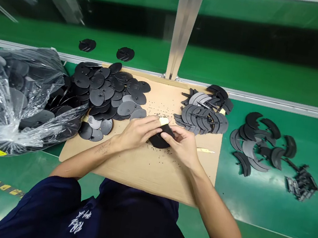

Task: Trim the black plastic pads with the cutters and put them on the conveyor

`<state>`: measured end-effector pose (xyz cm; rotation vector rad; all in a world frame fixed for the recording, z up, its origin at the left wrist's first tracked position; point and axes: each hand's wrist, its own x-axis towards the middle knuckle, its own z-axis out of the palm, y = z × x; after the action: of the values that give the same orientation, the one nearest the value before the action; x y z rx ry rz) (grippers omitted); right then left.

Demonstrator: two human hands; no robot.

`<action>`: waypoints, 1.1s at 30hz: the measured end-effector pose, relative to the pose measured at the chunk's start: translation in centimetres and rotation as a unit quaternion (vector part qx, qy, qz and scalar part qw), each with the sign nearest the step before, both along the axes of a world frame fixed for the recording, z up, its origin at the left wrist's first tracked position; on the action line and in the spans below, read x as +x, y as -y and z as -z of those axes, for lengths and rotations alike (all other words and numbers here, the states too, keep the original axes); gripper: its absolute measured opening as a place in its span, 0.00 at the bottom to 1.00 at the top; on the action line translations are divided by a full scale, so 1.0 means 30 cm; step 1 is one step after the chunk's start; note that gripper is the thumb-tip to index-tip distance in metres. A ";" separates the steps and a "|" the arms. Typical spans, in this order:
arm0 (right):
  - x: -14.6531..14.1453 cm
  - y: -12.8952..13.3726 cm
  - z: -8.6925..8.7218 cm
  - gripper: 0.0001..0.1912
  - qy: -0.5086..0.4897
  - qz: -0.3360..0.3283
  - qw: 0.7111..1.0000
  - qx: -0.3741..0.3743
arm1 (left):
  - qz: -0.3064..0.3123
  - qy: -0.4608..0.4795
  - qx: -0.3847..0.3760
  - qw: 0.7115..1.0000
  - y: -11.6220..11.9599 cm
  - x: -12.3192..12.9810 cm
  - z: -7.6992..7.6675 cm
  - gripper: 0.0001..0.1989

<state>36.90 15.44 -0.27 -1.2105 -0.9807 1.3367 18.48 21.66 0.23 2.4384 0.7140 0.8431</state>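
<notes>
A black round plastic disc [159,141] is held low over the cardboard sheet, between my two hands. My left hand [140,132] grips its left side, fingers closed along the upper edge; a pale yellow cover [164,121] wraps one fingertip. My right hand [184,145] pinches the right side, thumb on top. Whether a second black part lies against the disc is hard to make out. Tiny black specks are scattered on the cardboard around the hands. A small yellow-handled blade-like tool [205,150] lies right of my right hand.
Loose black discs [114,90] pile up at the left beside a clear plastic bag [12,97] of more discs. Curved black pieces [206,111] lie in rows on the cardboard [138,168], others [253,144] farther right near small black parts [303,183]. A metal post [184,29] stands behind.
</notes>
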 end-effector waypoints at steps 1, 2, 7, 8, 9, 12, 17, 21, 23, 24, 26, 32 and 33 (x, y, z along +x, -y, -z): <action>0.000 0.000 0.001 0.22 0.002 0.000 1.000 0.003 | -0.005 -0.009 0.010 1.000 0.001 0.000 0.006 0.17; 0.000 0.000 0.003 0.22 0.003 -0.001 1.000 0.005 | -0.008 -0.018 0.019 1.000 0.002 0.000 0.011 0.18; 0.001 0.002 0.006 0.23 0.013 -0.006 1.000 0.003 | 0.007 -0.040 0.036 0.999 -0.001 -0.004 0.023 0.17; 0.001 0.002 0.006 0.23 0.018 -0.006 1.000 0.005 | 0.012 -0.041 0.035 0.998 -0.001 -0.005 0.023 0.17; 0.002 0.003 0.006 0.23 0.023 -0.006 1.000 0.008 | 0.015 -0.043 0.033 0.998 0.000 -0.006 0.022 0.17; 0.001 0.005 0.005 0.23 0.036 -0.011 0.999 0.016 | 0.022 -0.047 0.020 0.998 0.003 -0.007 0.017 0.18; 0.000 0.013 0.000 0.22 0.064 0.002 0.997 0.040 | -0.006 0.012 -0.101 0.995 0.013 -0.003 -0.002 0.18; -0.004 0.022 -0.007 0.17 0.129 0.050 0.985 0.103 | -0.068 0.101 -0.235 0.964 0.016 0.005 -0.008 0.18; -0.007 0.026 -0.009 0.13 0.163 0.063 0.974 0.146 | -0.065 0.148 -0.266 0.950 0.018 0.009 -0.007 0.19; -0.008 0.029 -0.009 0.10 0.177 0.067 0.968 0.168 | -0.060 0.171 -0.277 0.944 0.020 0.011 -0.007 0.19; -0.012 0.033 -0.007 0.07 0.197 0.076 0.955 0.208 | -0.043 0.208 -0.281 0.936 0.025 0.012 -0.009 0.18; -0.021 0.043 0.000 0.05 0.237 0.076 0.938 0.240 | 0.009 0.213 -0.161 0.964 0.028 0.003 -0.025 0.13; -0.022 0.044 0.000 0.06 0.243 0.072 0.937 0.240 | 0.009 0.211 -0.141 0.967 0.026 0.001 -0.026 0.13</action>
<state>36.24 14.12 -0.27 -1.2172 -1.4359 0.6254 18.50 20.88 1.01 1.9248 0.6003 1.1214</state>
